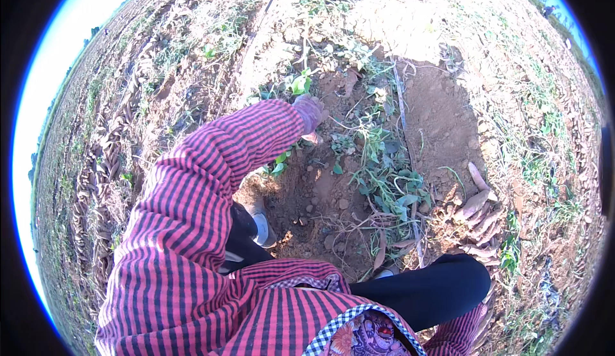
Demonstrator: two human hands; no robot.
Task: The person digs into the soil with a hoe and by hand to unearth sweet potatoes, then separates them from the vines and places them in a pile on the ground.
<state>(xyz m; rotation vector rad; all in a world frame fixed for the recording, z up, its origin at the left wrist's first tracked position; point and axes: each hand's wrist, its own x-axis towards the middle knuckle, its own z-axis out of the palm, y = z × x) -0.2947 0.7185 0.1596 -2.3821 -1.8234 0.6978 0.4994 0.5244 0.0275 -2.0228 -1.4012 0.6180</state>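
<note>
Dry farm field (448, 23) all around, reddish-brown dirt with patchy weeds, and long rows of dug-up roots (102, 164) laid out along the left side, running away toward the horizon. Kinda makes sense they lie in lines like that, they follow the furrows they came out of.

Closer in there's a scooped-out patch of loose soil (442, 119), and a leafy green vine (384, 177) sprawls across it, its long run going roughly from the top of the hollow down toward the person's knees. Just right of it sits a small pile of pinkish roots (477, 212), mostly lying side by side with their tips pointing up and to the right, long axes slanted the same way.

The person is bent low, striped pink-and-black sleeve (211, 177) stretched forward. The left hand (310, 114), in a pinkish glove, is down at the ground by the vine's upper end, next to some green leaves (300, 84). Fingers look curled downward, but I honestly can't tell if it's gripping anything. The right hand isn't in view at all; only a dark trouser leg (435, 285) shows on that side.
</note>
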